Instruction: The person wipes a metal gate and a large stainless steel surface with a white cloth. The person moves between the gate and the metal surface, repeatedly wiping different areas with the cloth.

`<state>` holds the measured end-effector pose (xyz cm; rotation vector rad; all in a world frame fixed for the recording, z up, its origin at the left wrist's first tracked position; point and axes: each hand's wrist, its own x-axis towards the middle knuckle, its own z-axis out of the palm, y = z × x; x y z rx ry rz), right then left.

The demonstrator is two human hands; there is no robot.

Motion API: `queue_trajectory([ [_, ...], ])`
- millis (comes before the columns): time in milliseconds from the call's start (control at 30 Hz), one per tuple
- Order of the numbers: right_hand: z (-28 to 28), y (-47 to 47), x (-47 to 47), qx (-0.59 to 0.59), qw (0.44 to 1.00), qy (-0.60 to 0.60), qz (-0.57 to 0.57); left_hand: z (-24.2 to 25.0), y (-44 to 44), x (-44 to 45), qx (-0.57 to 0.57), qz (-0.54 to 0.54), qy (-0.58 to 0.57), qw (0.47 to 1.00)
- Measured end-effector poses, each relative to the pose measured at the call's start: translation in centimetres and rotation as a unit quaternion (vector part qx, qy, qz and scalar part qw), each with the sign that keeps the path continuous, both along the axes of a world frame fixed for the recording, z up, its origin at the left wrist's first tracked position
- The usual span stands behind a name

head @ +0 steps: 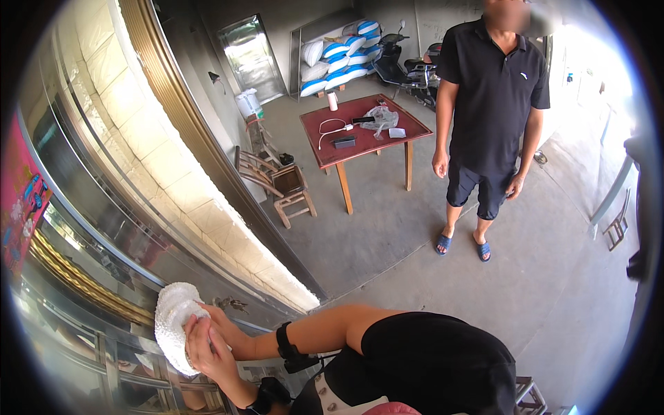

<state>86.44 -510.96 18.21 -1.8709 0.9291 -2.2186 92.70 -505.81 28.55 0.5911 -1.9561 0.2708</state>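
Observation:
A white, fluffy cloth (176, 316) is bunched in my two hands beside a shiny metal door (78, 332). My left hand (205, 345), the lower of the two, bends its fingers over the cloth's near side. Just behind it, my right hand (225, 324) grips the cloth too, partly covered by the left. Whether the cloth presses on the door cannot be made out. Gold twisted trim (93, 282) runs along the door towards the cloth. A dark door handle or lock part (232, 304) shows just beyond my right hand.
A person in black (493, 104) stands facing me. Behind are a red-topped table (321, 127) bearing a cable and plastic bag, a wooden chair (290, 181), stacked sacks (337, 65) and a scooter (391, 62). A tiled wall edge (155, 140) rises beside the door.

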Motion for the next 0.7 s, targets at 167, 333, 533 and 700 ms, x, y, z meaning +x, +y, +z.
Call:
queue_trajectory([
  [167, 1.7, 1.2, -0.4, 0.099, 0.993, -0.046, 0.036, 0.1, -0.1, -0.2, -0.005, -0.005, 0.0, 1.0],
  [333, 3.9, 2.2, -1.4, 0.123, 0.98, -0.099, 0.123, 0.4, -0.1, -0.4, 0.005, -0.006, -0.005, 1.0],
  [533, 4.9, 1.2, -1.6, 0.128, 0.984, -0.08, 0.1, 1.2, 0.0, -0.8, -0.023, 0.026, 0.002, 0.999],
  [700, 4.9, 1.0, -1.2, 0.105, 0.992, -0.053, 0.054, 1.7, 0.1, -1.0, -0.034, 0.035, -0.004, 0.999],
])
